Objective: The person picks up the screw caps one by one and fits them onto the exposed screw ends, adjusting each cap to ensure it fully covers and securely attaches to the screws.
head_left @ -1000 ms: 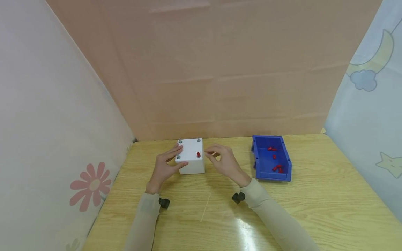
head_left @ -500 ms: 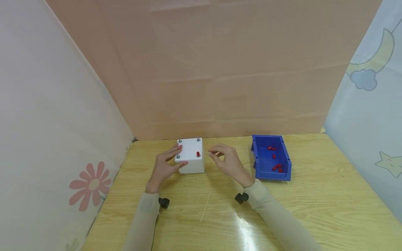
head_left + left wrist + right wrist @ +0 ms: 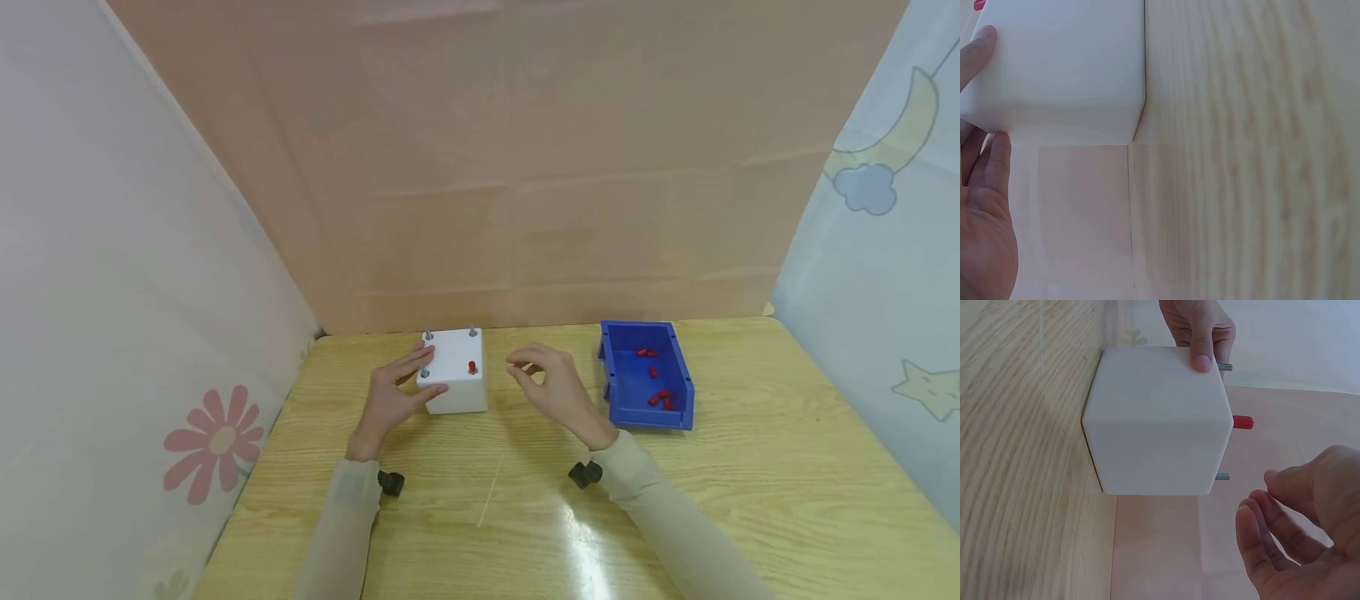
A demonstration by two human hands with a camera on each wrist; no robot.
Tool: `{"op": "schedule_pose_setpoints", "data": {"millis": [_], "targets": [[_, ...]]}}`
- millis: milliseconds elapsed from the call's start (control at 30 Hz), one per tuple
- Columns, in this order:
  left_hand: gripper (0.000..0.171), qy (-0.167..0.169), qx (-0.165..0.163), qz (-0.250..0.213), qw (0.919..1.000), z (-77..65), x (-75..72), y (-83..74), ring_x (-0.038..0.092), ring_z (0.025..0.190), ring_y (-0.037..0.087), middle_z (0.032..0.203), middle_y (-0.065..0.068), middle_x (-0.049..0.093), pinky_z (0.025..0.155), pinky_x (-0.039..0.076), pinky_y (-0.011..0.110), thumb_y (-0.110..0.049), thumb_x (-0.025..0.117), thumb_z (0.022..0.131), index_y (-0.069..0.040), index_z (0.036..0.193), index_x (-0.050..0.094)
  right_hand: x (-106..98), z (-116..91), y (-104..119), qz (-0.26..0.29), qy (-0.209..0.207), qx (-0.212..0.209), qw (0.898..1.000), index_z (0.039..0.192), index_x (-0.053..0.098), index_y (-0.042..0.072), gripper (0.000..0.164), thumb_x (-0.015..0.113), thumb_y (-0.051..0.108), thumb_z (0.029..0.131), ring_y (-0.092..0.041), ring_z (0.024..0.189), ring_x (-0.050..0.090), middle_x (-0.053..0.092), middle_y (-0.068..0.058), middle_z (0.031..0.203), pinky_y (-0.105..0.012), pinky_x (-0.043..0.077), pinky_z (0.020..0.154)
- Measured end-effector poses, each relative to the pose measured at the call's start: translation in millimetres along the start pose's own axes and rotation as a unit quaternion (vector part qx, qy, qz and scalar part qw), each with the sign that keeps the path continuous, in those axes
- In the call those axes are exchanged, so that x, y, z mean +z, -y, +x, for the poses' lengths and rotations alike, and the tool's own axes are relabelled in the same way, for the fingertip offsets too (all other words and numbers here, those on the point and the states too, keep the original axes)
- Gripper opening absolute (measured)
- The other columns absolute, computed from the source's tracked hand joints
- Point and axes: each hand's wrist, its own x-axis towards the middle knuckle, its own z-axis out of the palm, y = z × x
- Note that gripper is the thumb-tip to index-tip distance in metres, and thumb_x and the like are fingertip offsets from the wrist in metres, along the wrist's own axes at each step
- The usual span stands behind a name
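A white box (image 3: 456,397) stands on the table with threaded metal studs (image 3: 1222,477) rising from the corners of its top. On the near right stud sits a red cap (image 3: 1243,422); the other studs show bare metal. My left hand (image 3: 393,397) holds the box at its near left corner, thumb on the front face and fingers along the left side and top. To the right of the box, apart from it, my right hand (image 3: 553,385) hovers with loosely bent fingers. The right wrist view shows a gap between its thumb and fingertips, holding nothing.
A blue bin (image 3: 613,379) lies to the right of my right hand, with several small red caps (image 3: 653,372) inside. The wooden table (image 3: 480,533) ends at a brown backdrop (image 3: 480,250). Printed cloth (image 3: 885,333) hangs at the sides.
My right hand has moved right, away from the capped stud and towards the blue bin. The left hand stays on the box.
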Motion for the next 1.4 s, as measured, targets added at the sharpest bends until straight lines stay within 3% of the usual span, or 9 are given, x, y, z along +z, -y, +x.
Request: {"op": "schedule_pose_setpoints", "data": {"millis": [233, 500, 833, 1400], "targets": [[0.059, -0.002, -0.002, 0.006, 1.0, -0.1, 0.7, 2.4, 0.05, 0.151, 0.027, 0.148, 0.007, 0.066, 0.113, 0.048, 0.022, -0.009, 0.094, 0.082, -0.006, 0.136, 0.072, -8, -1, -4, -0.001, -0.01, 0.009, 1.0, 0.11, 0.081, 0.002, 0.013, 0.076, 0.003, 0.098, -0.025, 0.093, 0.076, 0.08, -0.013, 0.109, -0.043, 0.068, 0.078], [0.058, -0.003, 0.004, 0.004, 1.0, -0.3, -0.2, 1.4, 0.05, 0.151, 0.032, 0.148, 0.011, 0.066, 0.113, 0.047, 0.021, -0.008, 0.094, 0.082, -0.003, 0.135, 0.072, -13, 0, -9, -0.009, -0.024, -0.006, 1.0, 0.111, 0.081, 0.001, 0.014, 0.077, 0.001, 0.097, -0.026, 0.091, 0.076, 0.08, -0.013, 0.107, -0.038, 0.068, 0.075], [0.059, -0.001, 0.007, 0.0, 1.0, 0.1, 0.2, 1.0, 0.05, 0.15, 0.033, 0.147, 0.012, 0.067, 0.113, 0.047, 0.02, -0.005, 0.094, 0.081, -0.002, 0.135, 0.072, -21, -3, -12, -0.04, -0.02, 0.023, 0.999, 0.114, 0.081, 0.003, 0.016, 0.076, 0.006, 0.099, -0.027, 0.095, 0.076, 0.079, -0.013, 0.112, -0.048, 0.068, 0.08], [0.059, -0.001, 0.002, 0.006, 1.0, -1.2, -1.8, -2.9, 0.05, 0.151, 0.033, 0.147, 0.011, 0.066, 0.113, 0.048, 0.022, -0.009, 0.094, 0.081, -0.003, 0.136, 0.072, -37, -7, -21, -0.066, -0.035, 0.038, 0.997, 0.113, 0.08, 0.002, 0.016, 0.078, 0.005, 0.098, -0.029, 0.094, 0.076, 0.079, -0.016, 0.112, -0.047, 0.068, 0.078]]}}
